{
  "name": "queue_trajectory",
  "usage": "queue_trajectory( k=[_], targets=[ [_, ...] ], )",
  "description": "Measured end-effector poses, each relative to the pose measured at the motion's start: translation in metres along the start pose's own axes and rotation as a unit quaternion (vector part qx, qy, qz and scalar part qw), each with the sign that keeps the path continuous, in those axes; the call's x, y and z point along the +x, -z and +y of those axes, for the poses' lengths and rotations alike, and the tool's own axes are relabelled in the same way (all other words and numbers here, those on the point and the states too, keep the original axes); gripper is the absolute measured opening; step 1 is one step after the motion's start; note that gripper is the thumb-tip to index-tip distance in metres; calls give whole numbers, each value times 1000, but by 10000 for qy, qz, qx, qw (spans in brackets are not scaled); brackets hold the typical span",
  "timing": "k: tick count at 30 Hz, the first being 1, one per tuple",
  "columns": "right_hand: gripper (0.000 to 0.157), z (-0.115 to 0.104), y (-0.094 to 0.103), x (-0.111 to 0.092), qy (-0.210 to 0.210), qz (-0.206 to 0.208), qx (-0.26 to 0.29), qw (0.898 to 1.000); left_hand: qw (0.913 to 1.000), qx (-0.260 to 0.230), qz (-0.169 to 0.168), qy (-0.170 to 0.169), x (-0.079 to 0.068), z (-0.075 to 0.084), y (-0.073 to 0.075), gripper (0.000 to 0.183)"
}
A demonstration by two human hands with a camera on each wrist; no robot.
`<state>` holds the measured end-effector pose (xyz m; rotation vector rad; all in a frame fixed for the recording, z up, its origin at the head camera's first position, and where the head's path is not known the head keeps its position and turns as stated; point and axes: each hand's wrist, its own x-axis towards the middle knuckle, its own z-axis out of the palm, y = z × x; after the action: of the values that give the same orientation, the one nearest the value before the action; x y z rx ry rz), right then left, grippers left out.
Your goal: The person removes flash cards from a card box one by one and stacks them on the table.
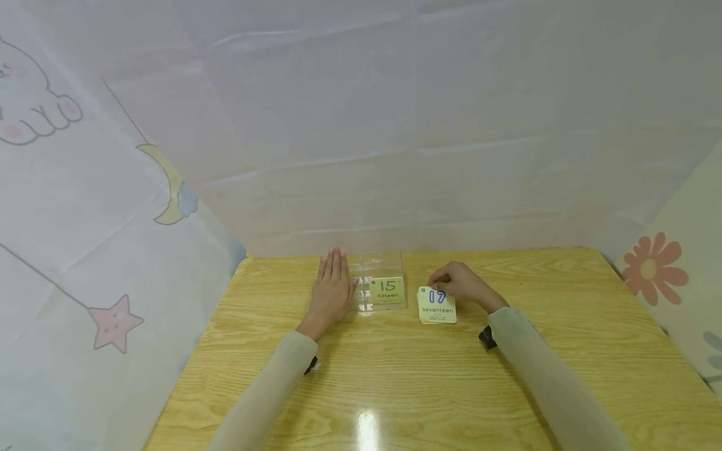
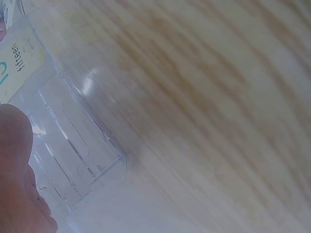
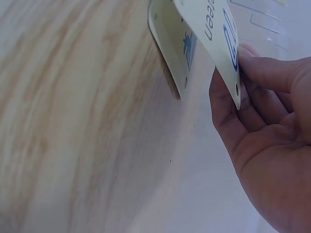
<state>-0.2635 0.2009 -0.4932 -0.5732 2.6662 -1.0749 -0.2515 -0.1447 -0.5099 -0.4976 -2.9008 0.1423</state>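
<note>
My left hand (image 1: 331,293) lies with its fingers straight over the left part of a clear plastic holder (image 1: 397,260), hiding much of that side. A card (image 1: 387,291) printed "15" and "fifteen" sits in the holder's right part. To the right of it, my right hand (image 1: 459,282) pinches the top edge of a cream card (image 1: 437,310) reading "seventeen", its thumb (image 3: 267,68) on the printed face. In the right wrist view this card is tilted up, and another card (image 3: 170,41) with a blue picture shows below it.
A wood-grain table (image 1: 417,388) carries the holder and cards. Behind it hangs a pale cloth backdrop (image 1: 395,156), with printed side panels; a pink star (image 1: 116,324) marks the left one and a red flower (image 1: 648,269) the right. The holder stands near the table's back edge.
</note>
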Motion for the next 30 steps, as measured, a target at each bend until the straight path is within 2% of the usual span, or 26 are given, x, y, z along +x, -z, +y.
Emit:
queue_trajectory(
  k=[7,15,30],
  targets=[
    [20,2,-3,-1,-135,14,-19,9999,9998,-182,12,-1,-1,1,0,73],
    [17,3,-6,-1,-182,76,-61,9998,9999,-116,105,12,-2,1,0,73],
    [17,3,-11,4,-34,121,-449,9989,9996,-202,188,30,-1,2,-2,70]
  ],
)
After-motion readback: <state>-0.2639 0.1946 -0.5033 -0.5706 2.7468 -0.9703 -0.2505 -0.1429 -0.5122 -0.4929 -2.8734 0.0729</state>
